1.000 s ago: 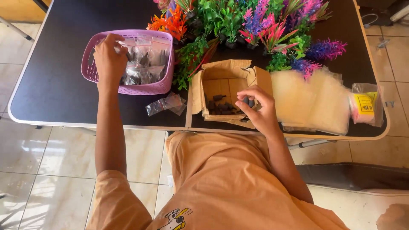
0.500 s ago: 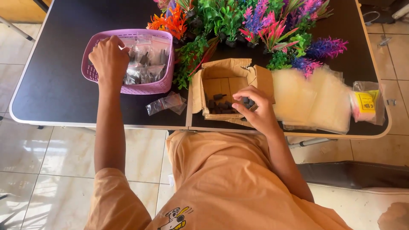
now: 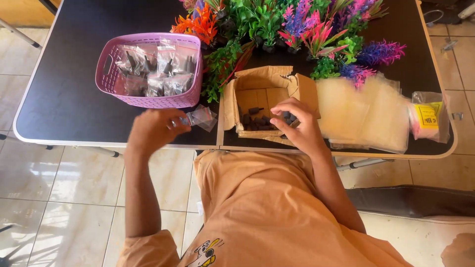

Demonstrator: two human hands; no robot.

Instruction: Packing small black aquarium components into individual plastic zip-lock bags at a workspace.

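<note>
Black folding table [image 3: 74,99], pale rim, at 12 o'clock. Glossy beige floor tiles [image 3: 74,198], sunlit, 7 o'clock.

Basket [image 3: 148,99] left of box [image 3: 262,86]

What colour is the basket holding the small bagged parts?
Light purple, a perforated plastic basket; seen clearly in the head view.

Single head-worn view, looking steeply down, close above black table [image 3: 74,99], near edge.
</note>
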